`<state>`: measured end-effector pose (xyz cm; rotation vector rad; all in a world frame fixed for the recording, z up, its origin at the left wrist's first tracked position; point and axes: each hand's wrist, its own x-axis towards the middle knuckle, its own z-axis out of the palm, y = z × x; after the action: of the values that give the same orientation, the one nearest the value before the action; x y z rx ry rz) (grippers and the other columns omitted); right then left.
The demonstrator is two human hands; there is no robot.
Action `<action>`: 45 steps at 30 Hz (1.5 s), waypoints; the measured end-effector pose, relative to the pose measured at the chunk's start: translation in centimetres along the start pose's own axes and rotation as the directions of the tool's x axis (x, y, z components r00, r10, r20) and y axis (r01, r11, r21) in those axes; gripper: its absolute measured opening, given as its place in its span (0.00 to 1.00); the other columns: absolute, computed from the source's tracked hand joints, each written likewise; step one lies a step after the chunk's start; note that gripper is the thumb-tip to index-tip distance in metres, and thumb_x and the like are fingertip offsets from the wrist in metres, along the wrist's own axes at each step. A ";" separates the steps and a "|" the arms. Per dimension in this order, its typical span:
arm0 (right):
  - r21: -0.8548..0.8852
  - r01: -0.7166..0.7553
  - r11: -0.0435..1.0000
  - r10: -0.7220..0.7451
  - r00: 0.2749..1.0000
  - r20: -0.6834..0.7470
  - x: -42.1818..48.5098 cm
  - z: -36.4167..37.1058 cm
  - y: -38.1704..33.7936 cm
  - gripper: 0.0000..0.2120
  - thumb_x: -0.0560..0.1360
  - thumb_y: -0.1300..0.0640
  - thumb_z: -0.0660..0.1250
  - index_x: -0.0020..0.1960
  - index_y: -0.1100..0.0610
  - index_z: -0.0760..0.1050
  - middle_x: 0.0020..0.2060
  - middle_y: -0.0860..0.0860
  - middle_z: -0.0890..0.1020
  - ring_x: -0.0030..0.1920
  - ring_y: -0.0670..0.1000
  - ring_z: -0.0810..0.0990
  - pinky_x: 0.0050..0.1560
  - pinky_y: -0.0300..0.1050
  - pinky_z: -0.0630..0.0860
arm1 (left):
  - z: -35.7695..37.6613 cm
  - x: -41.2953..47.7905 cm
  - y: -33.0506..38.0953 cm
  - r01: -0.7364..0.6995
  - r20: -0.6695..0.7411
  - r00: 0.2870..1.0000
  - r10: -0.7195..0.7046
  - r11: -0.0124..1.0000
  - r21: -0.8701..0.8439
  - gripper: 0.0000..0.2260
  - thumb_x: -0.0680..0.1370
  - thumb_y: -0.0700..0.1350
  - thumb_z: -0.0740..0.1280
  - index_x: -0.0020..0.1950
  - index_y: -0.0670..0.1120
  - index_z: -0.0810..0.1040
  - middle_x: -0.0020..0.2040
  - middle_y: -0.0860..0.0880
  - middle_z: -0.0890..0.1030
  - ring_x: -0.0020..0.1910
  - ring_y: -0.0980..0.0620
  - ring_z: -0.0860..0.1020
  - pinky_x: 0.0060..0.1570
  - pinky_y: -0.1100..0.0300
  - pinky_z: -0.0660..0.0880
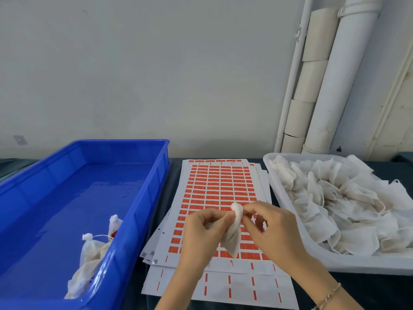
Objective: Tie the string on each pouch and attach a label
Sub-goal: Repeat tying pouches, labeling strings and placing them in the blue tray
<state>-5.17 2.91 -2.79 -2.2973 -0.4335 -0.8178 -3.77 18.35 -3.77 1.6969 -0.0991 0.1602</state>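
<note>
A small white fabric pouch [234, 238] hangs above the sheets of orange labels [220, 189]. My left hand [203, 233] pinches it just below its gathered top. My right hand [271, 229] pinches at the neck from the right; the string itself is too thin to make out. In the blue tray [138, 198] on the left, a few tied pouches [93, 249] lie at the near right corner, one with an orange label on its string.
A white tray [288, 206] heaped with several loose pouches stands on the right. The label sheets are stacked in the middle on a dark table. White pipes and cardboard tubes lean against the wall at the back right.
</note>
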 end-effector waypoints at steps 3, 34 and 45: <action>-0.022 -0.008 1.000 0.009 1.000 0.018 0.1 0.0 -0.1 0.10 0.70 0.48 0.67 0.47 0.51 0.81 0.42 0.43 0.84 0.33 0.41 0.78 0.37 0.28 0.75 | -0.1 0.0 0.0 0.011 0.011 1.000 -0.011 0.999 -0.035 0.03 0.72 0.49 0.72 0.38 0.53 0.83 0.36 0.57 0.83 0.39 0.60 0.81 0.36 0.68 0.77; 0.016 -0.069 0.997 0.068 0.996 0.049 2.0 0.2 1.3 0.04 0.74 0.53 0.69 0.45 0.46 0.75 0.39 0.36 0.78 0.35 0.41 0.79 0.38 0.23 0.73 | 0.4 0.3 -1.1 -0.035 -0.030 0.999 0.032 0.997 -0.072 0.05 0.77 0.50 0.67 0.45 0.50 0.78 0.35 0.49 0.79 0.31 0.55 0.75 0.31 0.68 0.73; -0.349 -0.416 0.840 0.538 0.726 0.429 -6.8 0.6 5.7 0.21 0.79 0.48 0.60 0.71 0.45 0.60 0.67 0.42 0.67 0.66 0.40 0.67 0.65 0.37 0.67 | 4.2 -2.2 -7.4 0.049 0.211 0.970 -0.117 0.952 0.302 0.02 0.80 0.50 0.62 0.47 0.55 0.71 0.43 0.59 0.79 0.43 0.62 0.78 0.37 0.75 0.70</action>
<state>-7.18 -1.46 -10.28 -2.6627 0.0648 0.0269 -4.59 15.07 -11.86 2.0110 -0.1802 -0.0891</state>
